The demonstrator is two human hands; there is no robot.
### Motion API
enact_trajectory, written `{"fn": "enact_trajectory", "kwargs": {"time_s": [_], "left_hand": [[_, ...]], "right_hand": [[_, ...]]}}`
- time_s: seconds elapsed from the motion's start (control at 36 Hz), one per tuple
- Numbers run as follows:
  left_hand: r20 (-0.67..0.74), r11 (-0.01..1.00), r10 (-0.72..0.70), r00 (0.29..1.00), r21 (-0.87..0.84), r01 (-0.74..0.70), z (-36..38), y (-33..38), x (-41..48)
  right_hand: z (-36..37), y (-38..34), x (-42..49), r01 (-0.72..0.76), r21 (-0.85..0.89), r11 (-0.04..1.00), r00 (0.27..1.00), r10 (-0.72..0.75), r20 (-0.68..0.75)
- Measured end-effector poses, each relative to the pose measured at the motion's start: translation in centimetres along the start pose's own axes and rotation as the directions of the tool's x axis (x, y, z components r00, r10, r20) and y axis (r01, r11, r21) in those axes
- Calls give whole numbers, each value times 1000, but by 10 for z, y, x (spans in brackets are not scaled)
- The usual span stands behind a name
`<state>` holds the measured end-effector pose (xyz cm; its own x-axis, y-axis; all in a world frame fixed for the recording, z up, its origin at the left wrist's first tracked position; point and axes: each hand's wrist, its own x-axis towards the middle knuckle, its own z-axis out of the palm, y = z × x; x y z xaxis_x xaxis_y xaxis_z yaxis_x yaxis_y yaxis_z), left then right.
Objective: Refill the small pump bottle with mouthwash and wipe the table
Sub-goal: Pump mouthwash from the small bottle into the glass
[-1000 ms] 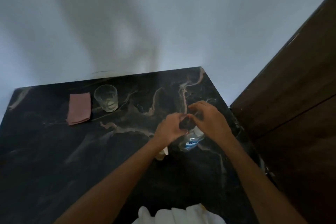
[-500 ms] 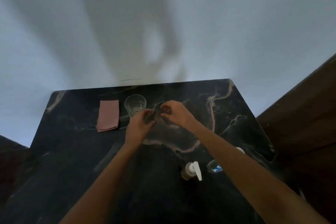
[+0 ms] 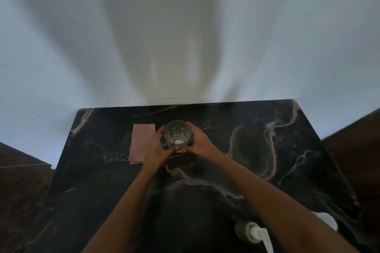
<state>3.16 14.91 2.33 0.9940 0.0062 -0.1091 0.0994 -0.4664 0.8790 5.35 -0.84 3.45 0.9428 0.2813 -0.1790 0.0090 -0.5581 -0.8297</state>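
Observation:
A clear drinking glass [image 3: 177, 134] stands on the black marble table [image 3: 267, 170] near its far edge. My left hand [image 3: 157, 146] cups its left side and my right hand [image 3: 200, 141] its right side, fingers touching low at the front. At the table's near right, the small pump bottle [image 3: 254, 232] with a white pump head stands beside my right forearm. A white cap of the mouthwash bottle [image 3: 327, 220] shows just past that forearm; the rest is hidden.
A folded pink cloth [image 3: 141, 142] lies flat just left of the glass. A pale wall rises behind the table. Dark wooden furniture [image 3: 353, 139] flanks the table at right and another dark surface [image 3: 20, 170] at left.
Both hands moved from the mouthwash bottle at the near right to the far middle and closed around the glass. The view shifted so the table sits centred.

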Motion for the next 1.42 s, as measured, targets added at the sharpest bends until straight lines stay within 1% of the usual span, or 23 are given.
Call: {"fn": "enact_trajectory", "kwargs": {"time_s": [0.11,0.25,0.42,0.5,0.58,0.72,0.83,0.97,1.03,1.17,1.22,1.36,1.42], "left_hand": [[69,997,57,996,-49,-54,2,-4,9],[92,992,0,996,-127,11,5,-9,13],[109,989,-9,994,-146,25,4,-9,9],[82,989,-29,996,-145,41,5,0,2],[151,983,28,988,-182,0,-3,8,-18],[137,978,67,988,-205,-37,-8,26,-57],[124,972,121,985,-218,-92,-10,36,-85],[81,973,114,990,-212,-95,-8,41,-121],[69,974,110,992,-204,-94,-8,42,-137],[112,970,100,989,-231,-72,-10,39,-175],[126,969,100,987,-239,-68,-9,36,-187],[136,961,94,986,-271,-54,-2,20,-212],[153,961,80,985,-273,-35,3,10,-220]], "right_hand": [[4,-2,7,-9,5,1000,1000,9,24],[1,-6,10,-6,50,999,1000,6,-6],[1,-13,2,14,67,998,1000,-14,-10],[0,-16,-9,37,43,998,999,-36,-15],[-2,-21,-24,44,19,999,999,-45,17],[-7,-30,-56,41,-37,998,998,-39,48],[-8,-38,-86,51,-102,993,998,-49,27],[-5,-46,-126,46,-142,989,999,-48,-11],[-2,-50,-142,35,-133,991,999,-36,-7],[9,-52,-180,15,-111,994,1000,-12,24],[15,-50,-194,-7,-87,996,1000,7,4],[35,-38,-223,-50,48,998,998,52,-44],[43,-31,-232,-67,59,996,996,70,-51]]}}
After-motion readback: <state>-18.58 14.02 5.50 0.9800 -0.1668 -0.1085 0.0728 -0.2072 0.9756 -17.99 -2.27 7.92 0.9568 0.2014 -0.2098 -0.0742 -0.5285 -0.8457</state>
